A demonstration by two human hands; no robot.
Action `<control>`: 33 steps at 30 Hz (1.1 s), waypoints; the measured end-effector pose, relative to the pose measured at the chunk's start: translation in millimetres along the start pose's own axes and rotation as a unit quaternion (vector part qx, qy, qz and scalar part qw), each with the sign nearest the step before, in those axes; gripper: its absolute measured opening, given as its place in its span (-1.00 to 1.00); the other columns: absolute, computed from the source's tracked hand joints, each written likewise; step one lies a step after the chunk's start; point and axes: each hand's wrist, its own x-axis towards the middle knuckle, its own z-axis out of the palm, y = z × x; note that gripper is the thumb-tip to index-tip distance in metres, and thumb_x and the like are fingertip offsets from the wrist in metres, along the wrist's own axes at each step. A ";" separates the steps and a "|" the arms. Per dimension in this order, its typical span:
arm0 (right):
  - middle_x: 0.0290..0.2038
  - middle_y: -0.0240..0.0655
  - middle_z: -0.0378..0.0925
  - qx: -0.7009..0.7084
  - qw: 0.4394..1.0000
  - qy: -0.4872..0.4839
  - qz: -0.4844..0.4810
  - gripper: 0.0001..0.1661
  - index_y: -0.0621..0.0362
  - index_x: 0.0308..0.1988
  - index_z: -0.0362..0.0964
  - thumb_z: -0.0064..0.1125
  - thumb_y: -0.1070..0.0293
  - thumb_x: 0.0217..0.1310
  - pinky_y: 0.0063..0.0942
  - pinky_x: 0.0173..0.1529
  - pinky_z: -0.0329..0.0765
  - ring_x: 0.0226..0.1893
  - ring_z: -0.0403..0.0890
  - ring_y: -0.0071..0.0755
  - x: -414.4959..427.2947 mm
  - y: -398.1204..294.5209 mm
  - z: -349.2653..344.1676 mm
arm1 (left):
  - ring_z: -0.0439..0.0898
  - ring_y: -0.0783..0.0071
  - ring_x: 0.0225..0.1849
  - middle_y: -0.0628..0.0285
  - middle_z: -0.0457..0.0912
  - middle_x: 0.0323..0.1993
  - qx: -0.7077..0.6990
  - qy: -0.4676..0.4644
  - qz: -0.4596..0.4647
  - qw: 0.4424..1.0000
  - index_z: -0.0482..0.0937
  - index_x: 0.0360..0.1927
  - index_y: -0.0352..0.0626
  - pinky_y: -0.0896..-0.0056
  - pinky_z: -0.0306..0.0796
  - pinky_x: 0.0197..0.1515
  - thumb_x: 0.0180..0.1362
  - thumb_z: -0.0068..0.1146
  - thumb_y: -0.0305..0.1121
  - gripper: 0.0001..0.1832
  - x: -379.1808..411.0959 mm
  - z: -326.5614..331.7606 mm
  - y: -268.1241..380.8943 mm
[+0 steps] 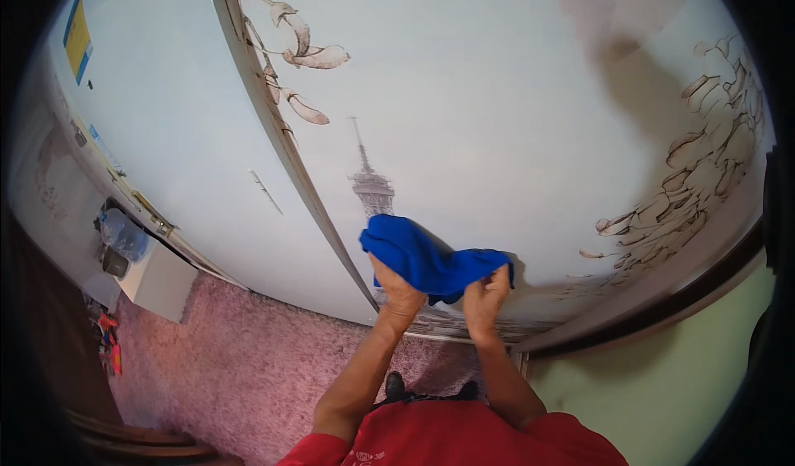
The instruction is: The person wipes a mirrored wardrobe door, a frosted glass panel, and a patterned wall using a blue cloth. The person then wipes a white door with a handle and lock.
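Note:
A blue cloth is bunched between my two hands, in front of a wall mural printed with a lattice tower and leafy branches. My left hand holds the cloth at its left part, the fingers partly hidden behind the fabric. My right hand pinches the cloth near its right end. Whether the cloth touches the mural surface cannot be told. The printed tower shows just above the cloth's left part.
A white door stands left of the mural, past a narrow trim. At lower left, a white cabinet bears a clear plastic container. Pink carpet covers the floor. A pale green surface lies at lower right.

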 end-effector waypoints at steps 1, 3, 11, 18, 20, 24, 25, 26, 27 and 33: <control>-0.47 -0.46 0.44 -0.011 1.000 -0.008 -0.015 -0.88 0.20 -0.27 0.43 0.15 0.59 0.14 -0.53 -0.29 0.43 -0.42 0.42 -0.60 -2.3 -1.7 11.0 | 0.40 -0.30 0.15 -0.24 0.41 0.17 0.003 0.013 0.001 1.000 0.31 0.25 -0.42 -0.10 0.26 0.24 0.09 0.30 -0.34 -0.31 4.7 -2.7 -5.6; -0.53 -0.39 0.45 -0.021 0.999 -0.011 -0.049 -0.88 0.20 -0.31 0.45 0.16 0.59 0.08 -0.51 -0.37 0.42 -0.50 0.43 -0.52 -8.5 0.1 36.1 | 0.40 -0.16 0.19 -0.19 0.40 0.18 -0.044 0.016 -0.051 0.998 0.26 0.30 -0.41 0.01 0.23 0.29 0.09 0.35 -0.33 -0.25 5.0 -8.2 -25.0; -0.51 -0.11 0.55 -0.170 0.972 -0.080 -0.137 -0.94 0.16 -0.37 0.49 0.25 0.48 0.11 -0.26 -0.41 0.49 -0.53 0.59 0.01 -30.2 36.1 53.3 | 0.30 -0.03 0.28 -0.15 0.32 0.26 -0.080 0.011 -0.239 0.968 0.15 0.37 -0.45 0.08 0.09 0.38 0.06 0.41 -0.26 -0.09 -60.5 2.3 -40.7; -0.51 -0.17 0.54 -0.168 0.980 -0.058 -0.086 -0.97 0.18 -0.37 0.50 0.22 0.51 0.12 -0.37 -0.38 0.49 -0.55 0.57 -0.22 -21.3 41.0 0.8 | 0.47 -0.05 0.07 -0.08 0.49 -0.01 -0.040 -0.054 -0.151 0.986 0.39 0.13 -0.31 0.02 0.31 0.15 0.04 0.40 -0.26 -0.37 -56.9 1.1 29.9; -0.52 -0.19 0.53 -0.182 0.980 -0.034 -0.077 -0.96 0.18 -0.39 0.49 0.21 0.52 0.12 -0.39 -0.39 0.48 -0.56 0.56 -0.27 -14.6 42.6 -24.4 | 0.42 -0.13 0.11 -0.09 0.48 0.01 0.010 -0.140 -0.061 0.988 0.41 0.11 -0.29 -0.05 0.23 0.21 0.02 0.38 -0.26 -0.38 -56.6 1.1 51.0; -0.57 -0.18 0.49 -0.167 0.984 0.029 -0.061 -0.95 0.18 -0.43 0.46 0.17 0.56 0.00 -0.31 -0.45 0.44 -0.59 0.54 -0.18 6.3 44.4 -80.0 | 0.35 -0.27 0.16 -0.13 0.47 0.04 0.003 -0.234 0.050 0.971 0.49 0.07 -0.22 -0.31 0.10 0.23 -0.16 0.32 -0.38 -0.39 -71.6 29.3 90.2; -0.58 -0.21 0.47 -0.166 0.984 0.040 -0.054 -0.95 0.19 -0.43 0.46 0.17 0.56 0.01 -0.33 -0.45 0.43 -0.59 0.53 -0.24 11.3 43.4 -95.6 | 0.36 -0.28 0.15 -0.13 0.47 0.03 -0.007 -0.246 0.073 0.966 0.50 0.06 -0.21 -0.35 0.11 0.21 -0.19 0.31 -0.41 -0.39 -73.9 35.7 101.2; -0.58 -0.23 0.48 -0.170 0.980 0.072 -0.079 -0.96 0.19 -0.42 0.46 0.17 0.55 0.04 -0.37 -0.44 0.44 -0.60 0.52 -0.33 16.2 57.5 -110.3 | 0.37 -0.29 0.14 -0.13 0.48 0.03 -0.017 -0.258 0.097 0.961 0.52 0.05 -0.20 -0.38 0.12 0.19 -0.23 0.30 -0.44 -0.39 -75.9 41.9 111.7; -0.55 -0.25 0.52 -0.189 0.977 0.083 -0.056 -0.96 0.20 -0.40 0.46 0.17 0.51 0.07 -0.39 -0.40 0.46 -0.57 0.53 -0.34 21.0 53.3 -125.6 | 0.38 -0.31 0.13 -0.14 0.48 0.04 -0.037 -0.235 0.123 0.963 0.53 0.04 -0.20 -0.38 0.15 0.18 -0.22 0.29 -0.46 -0.40 -77.5 49.4 120.8; -0.23 -0.10 0.57 -0.228 0.959 0.164 0.036 -0.70 0.35 -0.10 0.41 0.11 0.43 0.17 -0.33 -0.08 0.49 -0.22 0.59 -0.22 44.6 72.9 -221.2 | 0.45 -0.34 0.04 -0.16 0.48 0.08 -0.132 -0.152 0.180 0.963 0.56 0.03 -0.27 -0.24 0.33 0.08 -0.20 0.24 -0.55 -0.43 -90.1 87.6 175.0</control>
